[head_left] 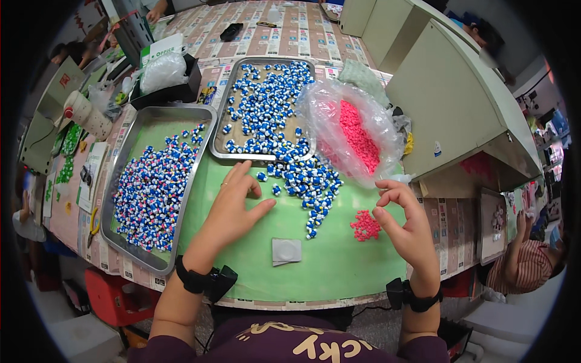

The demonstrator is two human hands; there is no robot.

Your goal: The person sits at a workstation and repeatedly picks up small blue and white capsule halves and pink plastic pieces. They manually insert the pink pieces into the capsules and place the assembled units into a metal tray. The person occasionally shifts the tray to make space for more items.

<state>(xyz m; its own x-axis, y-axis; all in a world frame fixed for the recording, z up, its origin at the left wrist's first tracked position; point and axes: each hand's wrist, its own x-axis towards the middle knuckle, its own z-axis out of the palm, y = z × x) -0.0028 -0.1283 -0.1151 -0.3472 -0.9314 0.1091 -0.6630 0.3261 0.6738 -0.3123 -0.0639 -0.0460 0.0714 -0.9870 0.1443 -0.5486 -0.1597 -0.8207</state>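
Observation:
My left hand [235, 204] is over the green mat with its fingers spread and nothing in it. Just beyond its fingertips is the front rim of a metal tray [233, 156] of small blue-and-white figure pieces. More of these pieces [315, 181] spill from the tray onto the mat between my hands. My right hand [408, 221] hovers at the right, fingers curled, thumb apart from them. Beside it lies a small pile of pink pieces [365, 225]. A white bottle-like thing [400, 178] shows partly behind its fingers. Nearer me lies a small grey square block [286, 250].
At left, a second metal tray [212, 118] holds blue, white and pink pieces. A clear plastic bag [321, 109] of pink pieces lies beyond my right hand, beside a large beige cabinet [448, 103]. Yellow-handled scissors [93, 225] lie far left; a black box [181, 88] stands behind.

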